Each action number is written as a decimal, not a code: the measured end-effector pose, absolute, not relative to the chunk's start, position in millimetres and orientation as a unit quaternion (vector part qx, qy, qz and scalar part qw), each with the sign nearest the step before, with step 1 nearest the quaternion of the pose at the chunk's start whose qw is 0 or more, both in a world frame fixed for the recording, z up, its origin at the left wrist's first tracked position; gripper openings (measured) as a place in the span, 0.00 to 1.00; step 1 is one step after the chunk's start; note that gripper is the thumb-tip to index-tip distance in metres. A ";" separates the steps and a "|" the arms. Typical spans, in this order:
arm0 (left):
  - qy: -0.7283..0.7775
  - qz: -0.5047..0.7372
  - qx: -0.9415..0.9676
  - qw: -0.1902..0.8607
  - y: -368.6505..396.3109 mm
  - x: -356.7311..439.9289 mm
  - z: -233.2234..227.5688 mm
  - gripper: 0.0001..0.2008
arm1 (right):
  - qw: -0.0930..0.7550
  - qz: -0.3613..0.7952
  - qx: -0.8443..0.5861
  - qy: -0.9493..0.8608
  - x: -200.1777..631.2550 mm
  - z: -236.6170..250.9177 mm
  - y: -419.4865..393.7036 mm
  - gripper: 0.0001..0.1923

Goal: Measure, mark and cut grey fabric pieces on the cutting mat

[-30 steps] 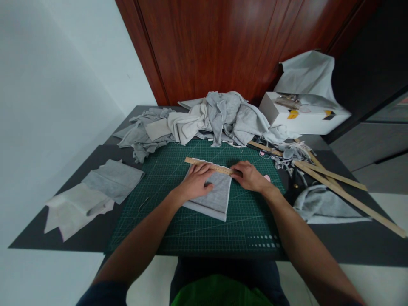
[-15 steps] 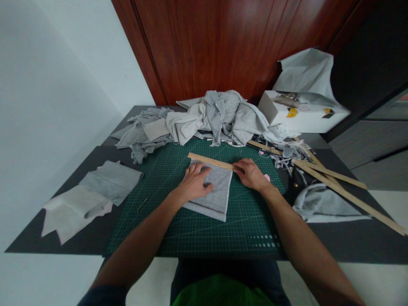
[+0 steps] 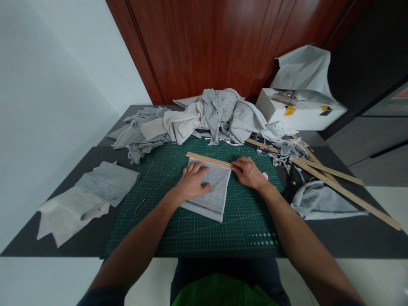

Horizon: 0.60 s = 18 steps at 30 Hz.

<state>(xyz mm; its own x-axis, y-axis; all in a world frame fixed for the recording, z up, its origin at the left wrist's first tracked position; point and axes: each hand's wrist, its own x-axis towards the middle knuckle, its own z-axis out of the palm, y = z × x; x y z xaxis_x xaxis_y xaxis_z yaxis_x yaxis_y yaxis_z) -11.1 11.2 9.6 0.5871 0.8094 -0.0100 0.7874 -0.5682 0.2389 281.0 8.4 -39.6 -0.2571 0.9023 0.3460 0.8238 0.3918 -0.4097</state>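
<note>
Drew left grip (image 3: 188, 184) off straight pale-wood ruler (image 3: 209, 160), fingers apart on grey rectangular cloth (image 3: 217, 191); pinching ruler's right end with right grip (image 3: 250, 173) (seemingly aligning it); needing steadiness next.

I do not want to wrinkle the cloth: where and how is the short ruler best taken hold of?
Probably pinch the ruler across its long edges near the left end, coming from the far side: it lies flat and narrow, that end is uncovered, and the right grip is at the other.
</note>
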 end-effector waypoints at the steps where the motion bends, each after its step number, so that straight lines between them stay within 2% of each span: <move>1: 0.451 0.051 0.885 0.109 11.2 -11.1 9.7 0.31 | 0.270 0.072 -0.546 -0.790 280.9 -39.4 8.0 0.15; 12: 0.450 0.096 0.881 0.106 12.4 -11.8 9.7 0.25 | 0.292 0.063 -0.546 -0.783 281.1 -33.8 1.8 0.15; 18: 0.456 0.098 0.881 0.083 9.0 -6.5 9.3 0.25 | 0.269 0.047 -0.552 -0.788 281.3 -26.4 0.4 0.14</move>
<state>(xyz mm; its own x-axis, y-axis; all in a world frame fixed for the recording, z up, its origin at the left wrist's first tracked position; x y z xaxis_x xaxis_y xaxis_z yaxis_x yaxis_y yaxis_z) -6.5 9.0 9.3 0.5653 0.8191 0.0969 0.7869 -0.5708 0.2345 281.3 0.4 -26.4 -0.2456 0.8955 0.3711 0.8445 0.3856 -0.3716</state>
